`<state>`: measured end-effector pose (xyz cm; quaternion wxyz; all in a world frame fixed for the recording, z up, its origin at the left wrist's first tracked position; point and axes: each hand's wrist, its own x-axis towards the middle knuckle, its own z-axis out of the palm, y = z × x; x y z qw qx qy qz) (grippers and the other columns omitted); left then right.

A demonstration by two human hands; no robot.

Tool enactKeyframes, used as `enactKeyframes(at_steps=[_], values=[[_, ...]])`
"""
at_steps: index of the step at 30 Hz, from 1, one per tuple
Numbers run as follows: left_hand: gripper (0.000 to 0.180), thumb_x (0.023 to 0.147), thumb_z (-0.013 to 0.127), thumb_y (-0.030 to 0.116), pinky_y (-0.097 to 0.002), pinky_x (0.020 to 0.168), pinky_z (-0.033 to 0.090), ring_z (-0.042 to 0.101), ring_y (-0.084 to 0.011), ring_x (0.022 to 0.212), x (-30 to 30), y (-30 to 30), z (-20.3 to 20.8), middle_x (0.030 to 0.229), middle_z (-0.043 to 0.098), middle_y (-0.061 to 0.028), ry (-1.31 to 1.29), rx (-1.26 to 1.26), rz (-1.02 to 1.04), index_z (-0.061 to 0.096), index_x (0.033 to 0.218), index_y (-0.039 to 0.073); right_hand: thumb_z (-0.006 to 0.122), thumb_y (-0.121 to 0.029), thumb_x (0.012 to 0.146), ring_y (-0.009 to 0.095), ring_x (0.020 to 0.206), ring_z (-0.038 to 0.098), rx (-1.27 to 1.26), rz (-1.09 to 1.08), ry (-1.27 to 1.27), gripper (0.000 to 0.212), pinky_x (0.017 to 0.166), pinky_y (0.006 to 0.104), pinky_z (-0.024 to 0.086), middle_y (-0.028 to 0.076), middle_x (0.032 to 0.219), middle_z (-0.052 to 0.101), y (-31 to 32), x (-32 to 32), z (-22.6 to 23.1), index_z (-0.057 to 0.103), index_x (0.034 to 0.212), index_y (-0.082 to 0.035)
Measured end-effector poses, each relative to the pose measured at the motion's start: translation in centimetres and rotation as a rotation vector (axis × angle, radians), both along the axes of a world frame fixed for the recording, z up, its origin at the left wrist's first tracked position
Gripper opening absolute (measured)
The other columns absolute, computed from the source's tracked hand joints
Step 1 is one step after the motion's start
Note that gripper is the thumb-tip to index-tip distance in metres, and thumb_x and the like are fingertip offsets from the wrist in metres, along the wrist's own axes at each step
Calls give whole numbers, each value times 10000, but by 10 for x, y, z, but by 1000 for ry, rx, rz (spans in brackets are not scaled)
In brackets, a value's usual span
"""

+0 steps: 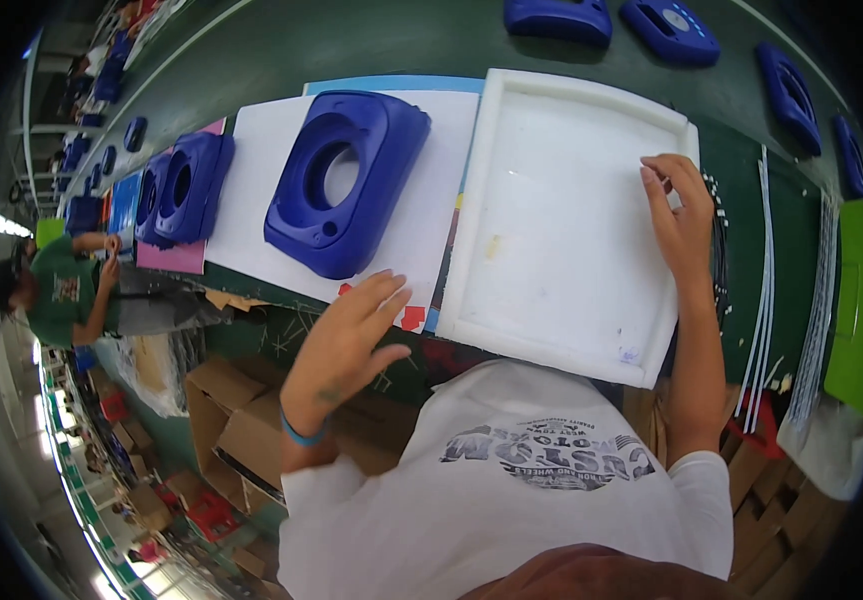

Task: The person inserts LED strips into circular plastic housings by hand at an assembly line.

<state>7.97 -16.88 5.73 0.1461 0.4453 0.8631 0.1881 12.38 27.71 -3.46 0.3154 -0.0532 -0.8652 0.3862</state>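
Observation:
A blue plastic housing (381,200) with a large round opening lies on a white sheet (251,190) in front of me on the left. Just off its near edge is my left hand (351,335), its fingers stretched and thumb apart, holding nothing. To the right lies a shallow white foam tray (466,260) with a raised rim and a few small marks or bits on its base. Over the tray's right side is my right hand (681,205). Its fingers are bent, with thumb and index tips close together. Anything between them is too small to make out.
More blue housings (191,185) stand at the left, and others (561,20) lie on the green surface across the far side. Pale thin strips (759,290) and a bright green panel (856,300) are at right. A co-worker (66,290) stands at left, near cardboard boxes (251,430).

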Motion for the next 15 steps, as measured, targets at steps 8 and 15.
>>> enactKeyframes(at_steps=[8, 15], values=[[632, 797, 910, 233, -570, 1215, 422, 556, -449, 1456, 8, -47, -105, 1553, 626, -176, 156, 107, 124, 722, 1374, 57, 747, -66, 1009, 184, 868, 668, 0, -22, 1, 112, 716, 289, 515, 94, 1057, 740, 1, -1, -2, 767, 1085, 14], [646, 890, 846, 318, -651, 1249, 331, 479, -511, 1499, 0, -63, -123, 1635, 548, -205, 163, 74, 70, 674, 1429, 6, 750, -98, 1003, 218, 842, 700, -12, -77, 35, 93, 727, 325, 550, 93, 995, 724, -3, -4, -10, 771, 1048, -21]])
